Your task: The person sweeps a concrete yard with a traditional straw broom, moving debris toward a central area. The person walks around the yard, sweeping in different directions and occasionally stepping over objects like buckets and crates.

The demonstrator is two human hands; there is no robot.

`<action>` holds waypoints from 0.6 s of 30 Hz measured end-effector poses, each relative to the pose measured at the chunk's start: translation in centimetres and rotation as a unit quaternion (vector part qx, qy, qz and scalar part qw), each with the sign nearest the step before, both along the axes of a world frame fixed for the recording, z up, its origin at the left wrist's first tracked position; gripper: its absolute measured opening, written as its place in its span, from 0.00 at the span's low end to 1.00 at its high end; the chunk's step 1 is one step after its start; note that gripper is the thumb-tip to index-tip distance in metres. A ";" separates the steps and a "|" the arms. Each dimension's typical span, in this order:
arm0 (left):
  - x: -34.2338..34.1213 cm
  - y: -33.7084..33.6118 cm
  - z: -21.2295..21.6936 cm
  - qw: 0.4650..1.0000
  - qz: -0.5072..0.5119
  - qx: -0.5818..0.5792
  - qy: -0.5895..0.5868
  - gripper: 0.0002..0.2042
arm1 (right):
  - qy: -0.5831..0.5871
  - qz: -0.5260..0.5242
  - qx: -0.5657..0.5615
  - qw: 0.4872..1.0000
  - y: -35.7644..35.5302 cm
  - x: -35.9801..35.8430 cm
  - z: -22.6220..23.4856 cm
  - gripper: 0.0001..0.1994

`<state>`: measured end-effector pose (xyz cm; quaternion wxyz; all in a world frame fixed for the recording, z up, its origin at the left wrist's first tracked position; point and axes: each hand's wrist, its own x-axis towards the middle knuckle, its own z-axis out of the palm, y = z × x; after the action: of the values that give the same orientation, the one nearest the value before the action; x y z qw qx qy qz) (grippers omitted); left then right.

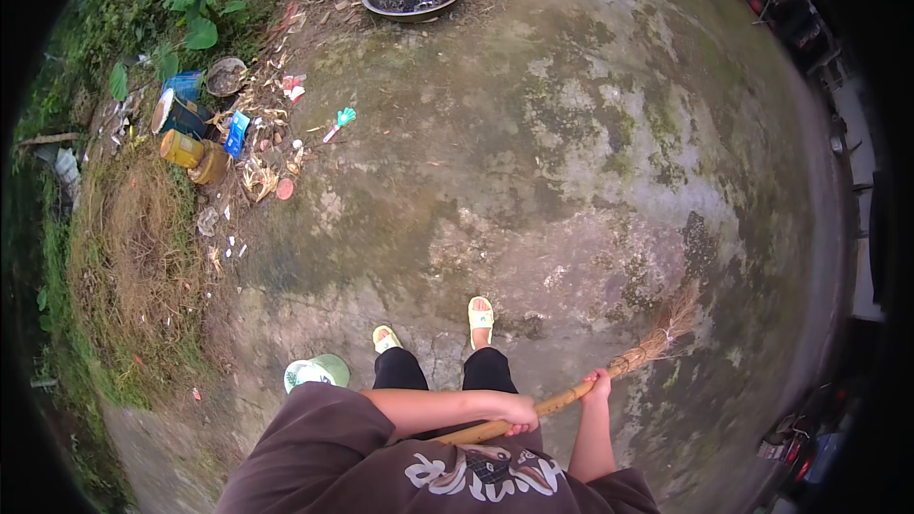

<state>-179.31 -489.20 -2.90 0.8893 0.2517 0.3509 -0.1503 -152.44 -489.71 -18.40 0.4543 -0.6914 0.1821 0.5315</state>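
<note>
Across the front of my body I hold a straw broom [564, 399] with a pale wooden handle. My left hand [519, 412] is closed round the handle near my belly. Farther along, close to where the bristles are bound, my right hand [597, 385] grips it too. The brush end [666, 328] points out to the right and forward, over the concrete. Whether the bristle tips touch the ground I cannot tell. The handle's rear end disappears behind my left forearm and shirt.
A pale green bucket [328, 369] stands left of my slippered feet. At the far left lie litter, a green hand-shaped clapper [345, 117], a yellow container [181, 148] and a blue bucket [181, 114]. A metal basin [381, 6] holding charred remains sits ahead. Weeds border the left.
</note>
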 end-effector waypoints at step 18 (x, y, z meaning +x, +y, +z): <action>-46.4 -26.1 2.9 0.597 0.752 -0.220 0.175 0.12 | 0.068 0.654 -0.065 0.750 -10.8 -79.2 -3.6 0.07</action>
<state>-225.73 -515.30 0.00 0.6376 -0.3351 0.5209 0.4581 -231.64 -500.55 -21.97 -0.0645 -0.6310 -0.2503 0.7315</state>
